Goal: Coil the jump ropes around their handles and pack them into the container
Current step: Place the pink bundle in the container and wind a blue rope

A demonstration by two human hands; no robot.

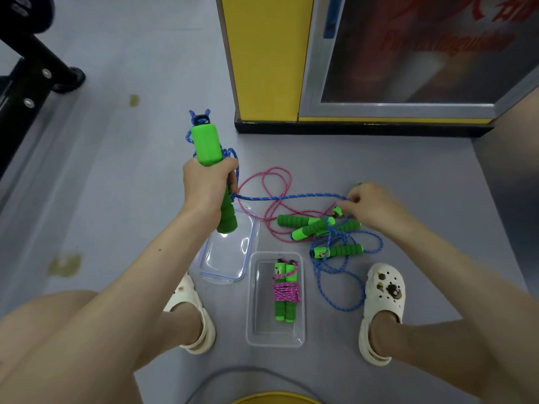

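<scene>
- The left hand [208,188] is raised above the floor, its fingers curled tight round the green foam handles [204,144] of a jump rope. 1 handle end points up and away, the other points down toward the lid.
- A few turns of the blue rope [291,197] hang loosely round the held handles. From the left fist it runs taut across to the right hand [370,205].
- The right hand pinches that rope between thumb and fingertips, the other fingers curled in, just above the pile of loose ropes.
- The clear container [252,316] stands open on the grey floor [116,185] between the person's feet. In it lies 1 coiled bundle [285,290], 2 green handles side by side with pink rope wound round their middle.
- The clear lid [230,258] lies flat on the floor, just beside the container's far left corner and below the left hand.
- To the right of the lid, a loose pink rope [277,185] and a second blue rope [335,281] lie tangled with 4 green handles [338,252].
- 2 white clogs flank the container, the left clog [189,313] and the right clog [385,310]. The loose blue rope reaches the right one.
- A yellow pillar [265,53] stands beyond the ropes.
</scene>
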